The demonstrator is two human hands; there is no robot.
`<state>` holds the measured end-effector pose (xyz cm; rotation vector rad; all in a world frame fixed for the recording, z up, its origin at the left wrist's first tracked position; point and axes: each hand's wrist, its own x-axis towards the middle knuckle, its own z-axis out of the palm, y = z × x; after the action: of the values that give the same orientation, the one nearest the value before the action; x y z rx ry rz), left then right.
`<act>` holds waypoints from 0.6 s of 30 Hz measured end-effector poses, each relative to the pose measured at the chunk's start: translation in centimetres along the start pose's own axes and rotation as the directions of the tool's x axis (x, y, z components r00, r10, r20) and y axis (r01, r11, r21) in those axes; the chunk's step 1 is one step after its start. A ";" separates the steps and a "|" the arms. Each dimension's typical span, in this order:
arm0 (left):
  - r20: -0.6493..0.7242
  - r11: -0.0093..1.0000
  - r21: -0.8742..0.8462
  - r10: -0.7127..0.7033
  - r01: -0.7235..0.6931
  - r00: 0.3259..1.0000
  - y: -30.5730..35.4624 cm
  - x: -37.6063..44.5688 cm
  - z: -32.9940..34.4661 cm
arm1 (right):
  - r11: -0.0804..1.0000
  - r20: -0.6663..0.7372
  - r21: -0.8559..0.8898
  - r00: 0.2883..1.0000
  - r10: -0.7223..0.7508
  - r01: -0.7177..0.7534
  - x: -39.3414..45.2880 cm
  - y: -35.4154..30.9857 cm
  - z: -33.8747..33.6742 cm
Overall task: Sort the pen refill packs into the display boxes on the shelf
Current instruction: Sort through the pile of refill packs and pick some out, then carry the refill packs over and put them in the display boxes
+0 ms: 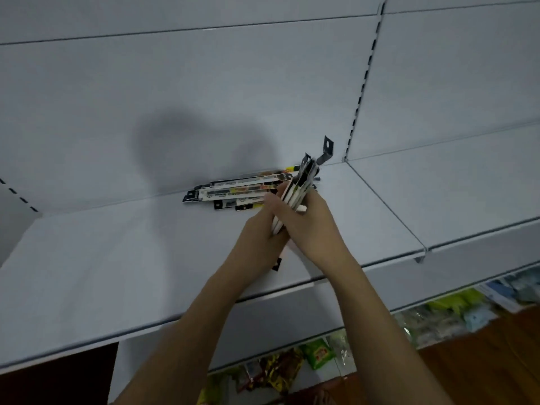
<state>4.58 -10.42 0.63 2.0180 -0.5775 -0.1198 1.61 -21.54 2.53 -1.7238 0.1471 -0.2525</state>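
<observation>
Head view, looking down along both forearms to a white shelf point(117, 258). Both hands meet above its rear half and share one bundle of pen refill packs point(301, 185). The bundle is held on edge, tilted up and away toward the back panel point(204, 97), with black hanger tabs fanning out at its far end — one tab stands clear above the rest.

Left hand point(263, 226): fingers curled round the near, lower end of the bundle, gripping it from the left side. Right hand point(306, 217): wrapped over the bundle from the right, fingers closed on the pack edges; the fingertips themselves are hidden behind the packs.

A second group, the loose packs point(233, 191), lies flat on the shelf just left of the hands, close to the back panel, long axes running left to right and overlapping one another. Print on them is too blurred to read.

Slotted upright point(365, 83) runs down the back panel to the right of the hands. Below the shelf edge — coloured packets point(315, 352) on a lower level, blurred, and a strip of wooden floor point(496, 361) at the lower right.
</observation>
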 end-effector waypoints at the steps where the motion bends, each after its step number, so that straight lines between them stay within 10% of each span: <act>1: 0.021 1.000 -0.001 0.003 -0.003 1.000 0.1 -0.4 -0.2 | 0.999 0.023 -0.048 1.000 -0.010 0.011 -0.7 0.0 -0.7; 9: 0.043 0.965 -0.261 0.009 0.002 0.999 0.5 -4.5 0.0 | 0.875 -0.139 -0.463 0.986 0.088 -0.143 -11.3 0.4 -6.2; 18: 0.349 0.990 -0.085 0.132 -0.109 0.928 2.4 -8.1 6.3 | 0.665 -0.291 -0.596 0.893 0.343 -0.450 -21.5 2.2 -12.7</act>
<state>-5.41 -12.88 -1.73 1.9029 -0.9113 -0.4293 -22.24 -28.93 0.49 -2.3085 0.8105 0.0086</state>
